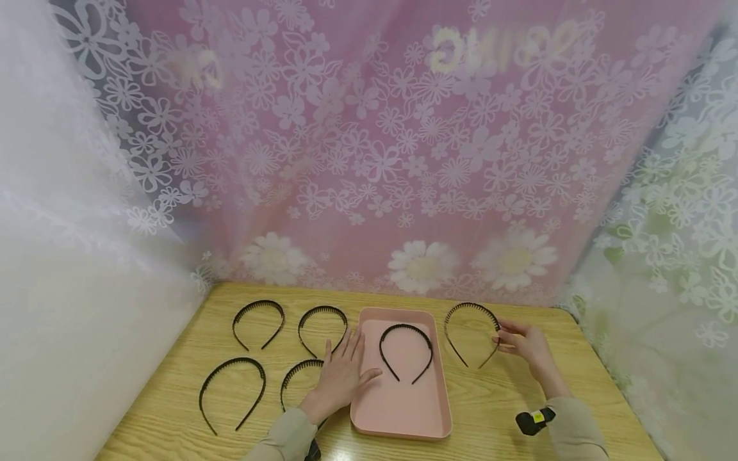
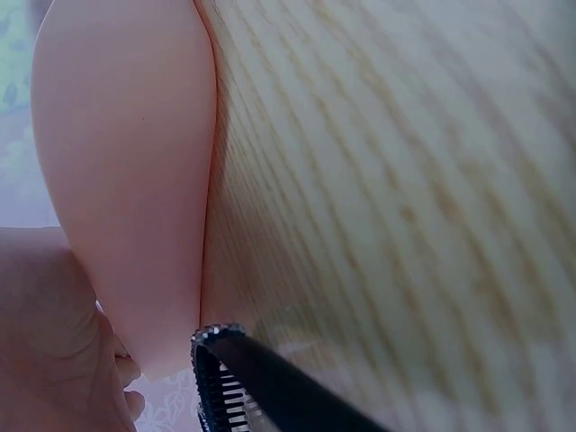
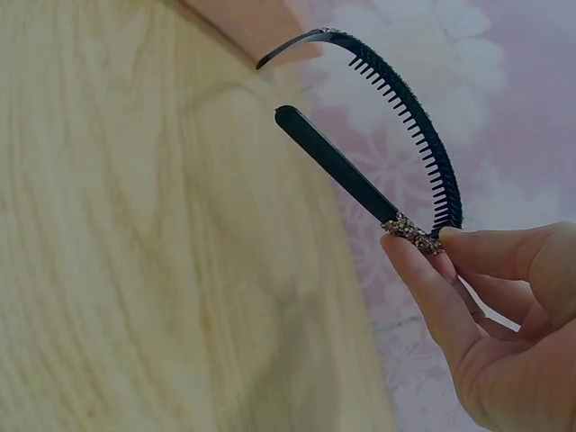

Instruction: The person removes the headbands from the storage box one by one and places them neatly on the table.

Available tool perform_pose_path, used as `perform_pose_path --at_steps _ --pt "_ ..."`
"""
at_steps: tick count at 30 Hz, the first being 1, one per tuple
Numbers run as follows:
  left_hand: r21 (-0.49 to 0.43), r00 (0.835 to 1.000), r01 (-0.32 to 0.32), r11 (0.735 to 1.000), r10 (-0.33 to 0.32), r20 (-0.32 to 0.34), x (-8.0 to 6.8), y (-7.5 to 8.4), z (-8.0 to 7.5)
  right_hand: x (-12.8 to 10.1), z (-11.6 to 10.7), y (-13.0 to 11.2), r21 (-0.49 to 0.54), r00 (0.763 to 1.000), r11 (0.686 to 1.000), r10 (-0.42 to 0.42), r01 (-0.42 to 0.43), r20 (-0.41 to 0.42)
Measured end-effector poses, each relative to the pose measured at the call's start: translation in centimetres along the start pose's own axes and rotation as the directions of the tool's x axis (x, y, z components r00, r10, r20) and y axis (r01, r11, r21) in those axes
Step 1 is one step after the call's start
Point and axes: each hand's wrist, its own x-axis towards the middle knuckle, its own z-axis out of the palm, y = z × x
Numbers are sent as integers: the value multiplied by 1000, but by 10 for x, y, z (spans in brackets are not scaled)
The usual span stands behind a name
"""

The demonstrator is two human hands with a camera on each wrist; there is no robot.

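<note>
My right hand (image 1: 532,352) pinches a black toothed headband (image 3: 430,157) between thumb and fingers, by a stretch of brown glitter on its side. The band's two tips point away from the hand in the right wrist view. My left hand (image 1: 340,376) rests at the left rim of a pink tray (image 1: 398,413), fingers straight and thumb reaching over the inside. Another black headband (image 1: 405,326) lies in the tray. Under the left forearm, partly hidden, is a headband (image 1: 302,363); its glittery side and teeth show low in the left wrist view.
More black headbands lie on the wooden table (image 1: 484,410) to the left: one at the back left (image 1: 257,302), one beside the tray (image 1: 323,308) and one at the front left (image 1: 232,360). A pink flowered curtain (image 1: 369,160) hangs behind the table, with pale curtains at both sides.
</note>
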Motion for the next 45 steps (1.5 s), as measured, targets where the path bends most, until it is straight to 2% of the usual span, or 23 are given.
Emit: perform_pose_path --at_steps 7,14,28,45 --pt "-8 1000 2 1000 -2 0 0 0 1 1 -2 19 -27 998 998 57 -57 3" --pt "-1 1000 4 1000 -4 5 0 1 0 3 -2 28 -32 998 998 51 -50 28" --pt "30 1000 -7 1000 7 2 0 2 -3 4 4 27 -27 996 996 81 -79 48" --pt "39 1000 -10 999 10 -2 0 2 -2 2 8 25 -58 989 988 146 -146 -11"
